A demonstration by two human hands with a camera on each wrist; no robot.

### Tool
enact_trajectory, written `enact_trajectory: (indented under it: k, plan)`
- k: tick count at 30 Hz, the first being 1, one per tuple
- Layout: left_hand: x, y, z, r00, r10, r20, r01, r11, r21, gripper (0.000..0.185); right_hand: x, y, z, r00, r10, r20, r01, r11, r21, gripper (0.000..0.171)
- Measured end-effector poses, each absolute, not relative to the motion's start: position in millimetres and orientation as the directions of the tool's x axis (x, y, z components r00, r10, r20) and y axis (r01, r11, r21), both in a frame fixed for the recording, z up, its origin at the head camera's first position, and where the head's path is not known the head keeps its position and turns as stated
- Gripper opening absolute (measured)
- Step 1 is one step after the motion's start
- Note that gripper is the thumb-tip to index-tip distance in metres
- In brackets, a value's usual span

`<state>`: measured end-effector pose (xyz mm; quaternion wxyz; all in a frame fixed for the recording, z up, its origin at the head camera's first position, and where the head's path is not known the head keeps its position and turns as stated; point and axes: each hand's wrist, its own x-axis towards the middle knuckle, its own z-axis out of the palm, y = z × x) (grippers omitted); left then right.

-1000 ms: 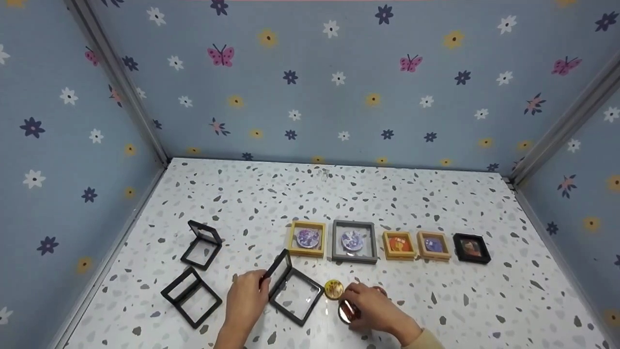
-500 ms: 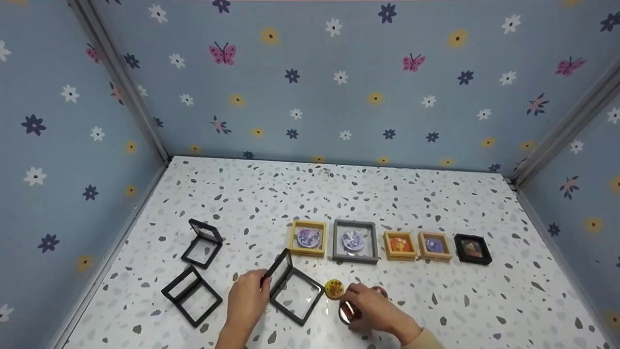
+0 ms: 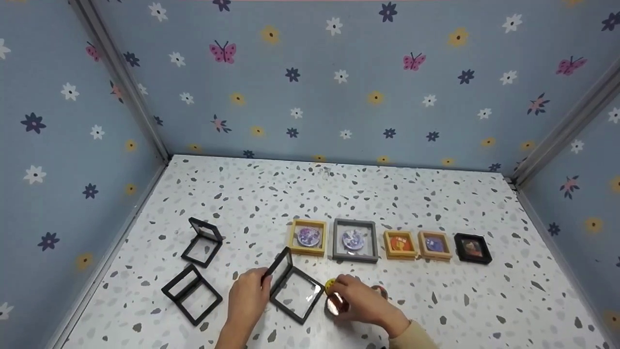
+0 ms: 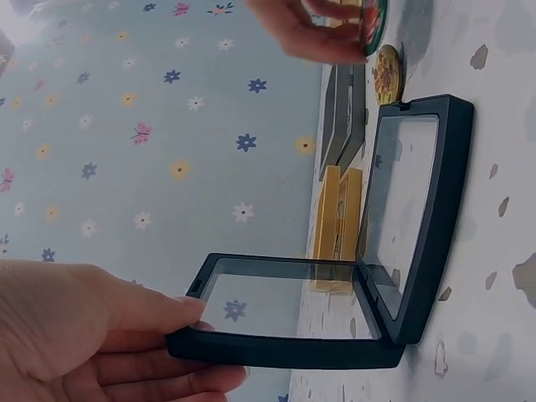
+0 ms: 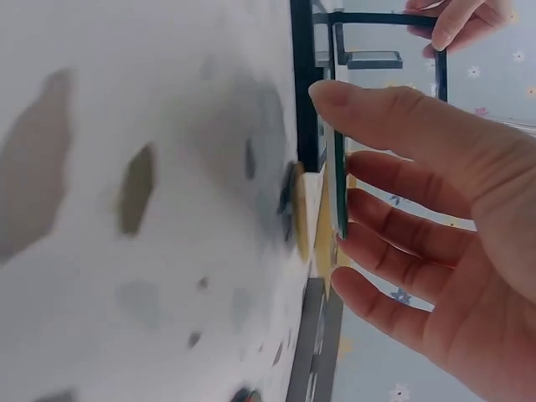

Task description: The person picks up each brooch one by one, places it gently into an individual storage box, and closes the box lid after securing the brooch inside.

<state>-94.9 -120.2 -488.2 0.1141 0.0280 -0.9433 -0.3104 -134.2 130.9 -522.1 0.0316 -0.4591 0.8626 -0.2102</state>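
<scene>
My left hand pinches the raised lid of a black hinged display frame between thumb and fingers. Its clear-windowed base lies on the table, as the left wrist view also shows. Just right of the base, my right hand grips a shiny round badge by its rim, thumb on one side and fingers on the other. In the right wrist view the badge appears edge-on, above the table. A yellow badge lies partly hidden behind the right fingers. Another badge lies behind that hand.
Two more black frames stand unfolded at left, a small one and a larger one. Behind the hands runs a row of badge-filled frames: yellow, grey, small yellow, tan and black. Flowered walls enclose the table.
My right hand has moved left with the badge, closer to the black frame, and now covers part of the yellow badge. My left hand keeps its hold on the lid.
</scene>
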Motion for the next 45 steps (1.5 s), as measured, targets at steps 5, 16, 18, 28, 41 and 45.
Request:
enact_trajectory:
  k: [5, 16, 18, 28, 41, 45]
  plan:
    - [-95, -120, -489, -0.968, -0.126, 0.215, 0.025, 0.807, 0.589, 0.004, -141, 113, -515, -0.579, -0.804, 0.132, -0.771, 0.488, -0.409, 0.039]
    - [-95, -121, -489, -0.971, -0.131, 0.198, 0.012, 0.808, 0.589, 0.005, -151, 74, -512, -0.609, -0.779, 0.148, -0.752, 0.508, -0.42, 0.037]
    - [-95, -121, -490, -0.971, -0.133, 0.199, 0.01, 0.808, 0.59, 0.005, -152, 69, -513, -0.614, -0.774, 0.154, -0.751, 0.513, -0.416, 0.036]
    - [-95, -121, -491, -0.964, -0.131, 0.232, 0.033, 0.806, 0.591, 0.004, -151, 50, -524, -0.622, -0.768, 0.151, -0.745, 0.522, -0.416, 0.036]
    - [-93, -121, -491, -0.961, -0.122, 0.247, 0.05, 0.803, 0.594, 0.005, -150, 46, -532, -0.633, -0.769, 0.092, -0.73, 0.553, -0.402, 0.041]
    - [-92, -121, -492, -0.955, -0.117, 0.272, 0.067, 0.809, 0.584, 0.004, -150, 45, -534, -0.633, -0.769, 0.088, -0.734, 0.56, -0.385, 0.04]
